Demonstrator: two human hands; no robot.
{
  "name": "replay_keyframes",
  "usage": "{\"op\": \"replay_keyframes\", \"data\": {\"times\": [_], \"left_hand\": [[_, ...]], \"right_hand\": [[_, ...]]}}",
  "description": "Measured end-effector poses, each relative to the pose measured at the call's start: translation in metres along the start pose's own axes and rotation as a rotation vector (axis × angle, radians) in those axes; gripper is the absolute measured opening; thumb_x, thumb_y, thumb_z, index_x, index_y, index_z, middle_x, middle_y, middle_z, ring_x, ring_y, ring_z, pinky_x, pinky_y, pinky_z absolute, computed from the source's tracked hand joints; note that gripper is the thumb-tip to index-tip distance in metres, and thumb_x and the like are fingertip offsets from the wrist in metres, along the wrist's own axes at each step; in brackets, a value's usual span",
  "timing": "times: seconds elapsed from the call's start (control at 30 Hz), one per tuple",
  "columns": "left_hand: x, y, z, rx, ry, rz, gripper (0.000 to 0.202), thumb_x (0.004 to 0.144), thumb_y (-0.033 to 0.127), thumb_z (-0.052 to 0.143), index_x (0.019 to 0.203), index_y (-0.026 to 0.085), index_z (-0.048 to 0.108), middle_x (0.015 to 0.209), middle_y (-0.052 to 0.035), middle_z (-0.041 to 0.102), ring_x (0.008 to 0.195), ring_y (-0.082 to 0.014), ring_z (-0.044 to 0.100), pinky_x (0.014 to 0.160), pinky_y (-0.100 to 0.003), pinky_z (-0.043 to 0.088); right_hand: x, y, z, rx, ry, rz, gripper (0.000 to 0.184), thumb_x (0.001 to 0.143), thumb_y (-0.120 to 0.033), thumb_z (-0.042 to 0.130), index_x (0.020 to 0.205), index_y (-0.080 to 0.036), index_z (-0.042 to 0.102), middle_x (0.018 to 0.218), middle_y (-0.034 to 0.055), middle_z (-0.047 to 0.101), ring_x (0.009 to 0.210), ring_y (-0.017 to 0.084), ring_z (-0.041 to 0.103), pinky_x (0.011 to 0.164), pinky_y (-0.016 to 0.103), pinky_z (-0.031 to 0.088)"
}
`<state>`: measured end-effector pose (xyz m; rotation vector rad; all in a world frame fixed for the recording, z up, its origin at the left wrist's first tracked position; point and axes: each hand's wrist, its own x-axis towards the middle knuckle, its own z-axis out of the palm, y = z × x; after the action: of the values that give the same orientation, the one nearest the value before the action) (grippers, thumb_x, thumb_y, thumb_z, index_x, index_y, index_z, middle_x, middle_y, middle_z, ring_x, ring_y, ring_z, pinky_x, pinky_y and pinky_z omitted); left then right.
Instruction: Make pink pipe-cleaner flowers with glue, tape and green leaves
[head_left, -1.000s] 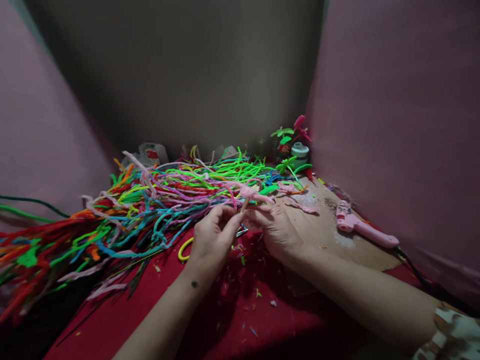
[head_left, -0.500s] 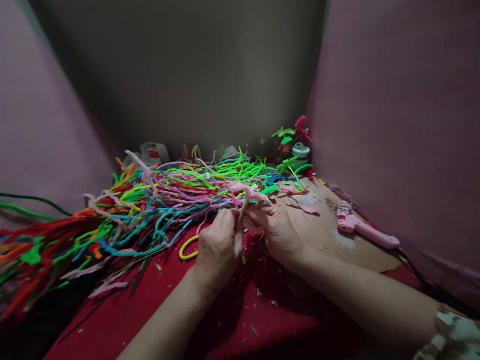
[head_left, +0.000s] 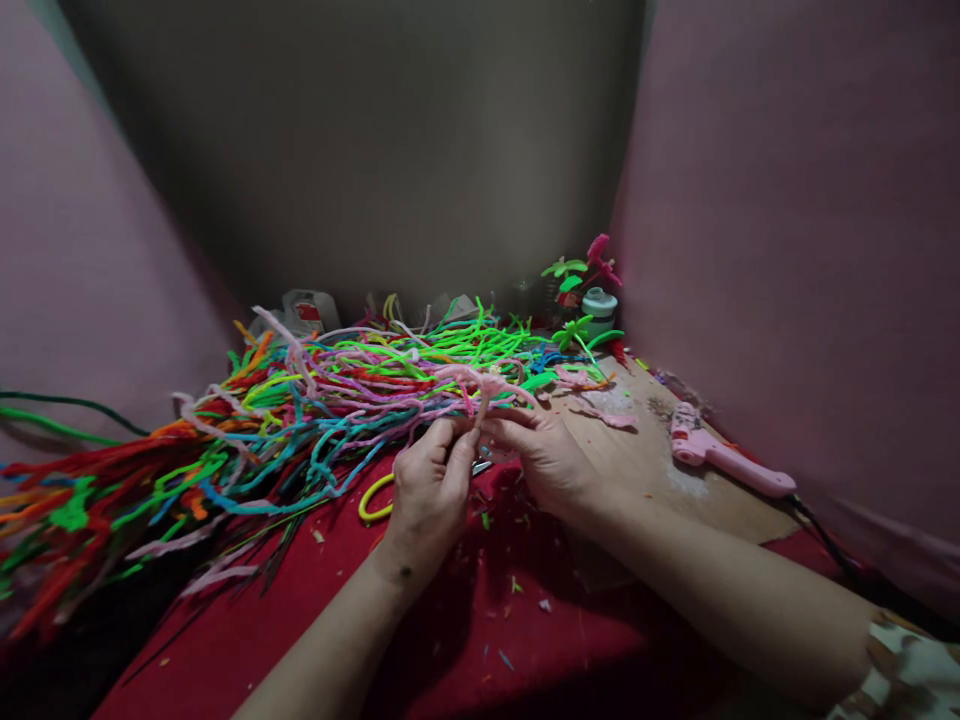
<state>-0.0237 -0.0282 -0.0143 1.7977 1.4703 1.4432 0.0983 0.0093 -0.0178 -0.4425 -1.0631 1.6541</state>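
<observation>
Between my two hands stands a pale pink pipe cleaner piece (head_left: 487, 385), its fuzzy ends bent outward at the top like petals. The thumb and fingers of my left hand (head_left: 435, 480) pinch its lower end. From the other side my right hand (head_left: 551, 455) closes its fingertips at the same spot; exactly what lies under them is hidden. A metal tip (head_left: 481, 467) and a yellow loop (head_left: 375, 497), perhaps scissors, show beneath and beside my left hand. Just behind lies a large heap of coloured pipe cleaners (head_left: 352, 370).
On the brown board (head_left: 720, 510) at the right lies a pink corded tool (head_left: 731, 462). Green and magenta fuzzy flowers (head_left: 574, 275) stand by a pale blue-lidded jar (head_left: 600, 305) at the back. Fuzz scraps dot the red cloth (head_left: 480, 620). Pink panels rise at both sides.
My left hand has turned slightly, with its thumb now more upright. The pink petals have shifted a little left and spread. The metal tip now shows under the hands.
</observation>
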Motion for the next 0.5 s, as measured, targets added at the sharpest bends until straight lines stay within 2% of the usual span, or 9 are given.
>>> {"op": "replay_keyframes", "data": {"times": [0.13, 0.23, 0.4, 0.5], "left_hand": [[0.0003, 0.003, 0.0001, -0.21, -0.03, -0.138, 0.015, 0.083, 0.026, 0.052, 0.072, 0.017, 0.056, 0.052, 0.0066, 0.041, 0.044, -0.0057, 0.032, 0.042, -0.018, 0.028], [0.0009, 0.0053, 0.0003, -0.281, -0.032, -0.17, 0.017, 0.083, 0.027, 0.053, 0.068, 0.017, 0.053, 0.047, 0.0073, 0.04, 0.042, -0.0057, 0.032, 0.041, -0.018, 0.026], [0.002, 0.0048, -0.0004, -0.222, -0.026, -0.14, 0.019, 0.083, 0.026, 0.053, 0.066, 0.017, 0.052, 0.045, 0.007, 0.041, 0.041, -0.0058, 0.034, 0.041, -0.018, 0.028], [0.0021, 0.002, -0.0007, -0.106, -0.02, -0.08, 0.015, 0.083, 0.025, 0.052, 0.073, 0.017, 0.058, 0.049, 0.0059, 0.044, 0.043, -0.0066, 0.037, 0.043, -0.018, 0.031]], "right_hand": [[0.0035, 0.0014, -0.005, -0.012, -0.018, 0.008, 0.01, 0.063, -0.026, 0.075, 0.071, -0.02, 0.072, 0.063, -0.0017, 0.065, 0.065, 0.013, 0.055, 0.074, 0.032, 0.044], [0.0054, 0.0006, -0.0068, -0.022, -0.038, 0.023, 0.011, 0.062, -0.028, 0.076, 0.068, -0.02, 0.071, 0.061, -0.002, 0.064, 0.066, 0.014, 0.054, 0.074, 0.032, 0.043], [0.0041, -0.0061, -0.004, -0.089, -0.046, 0.031, 0.012, 0.063, -0.029, 0.074, 0.066, -0.019, 0.069, 0.062, -0.0022, 0.061, 0.063, 0.012, 0.05, 0.069, 0.031, 0.041], [0.0014, -0.0076, -0.0031, -0.141, -0.053, 0.014, 0.01, 0.067, -0.028, 0.071, 0.065, -0.019, 0.067, 0.053, -0.0045, 0.052, 0.057, 0.01, 0.044, 0.063, 0.028, 0.038]]}}
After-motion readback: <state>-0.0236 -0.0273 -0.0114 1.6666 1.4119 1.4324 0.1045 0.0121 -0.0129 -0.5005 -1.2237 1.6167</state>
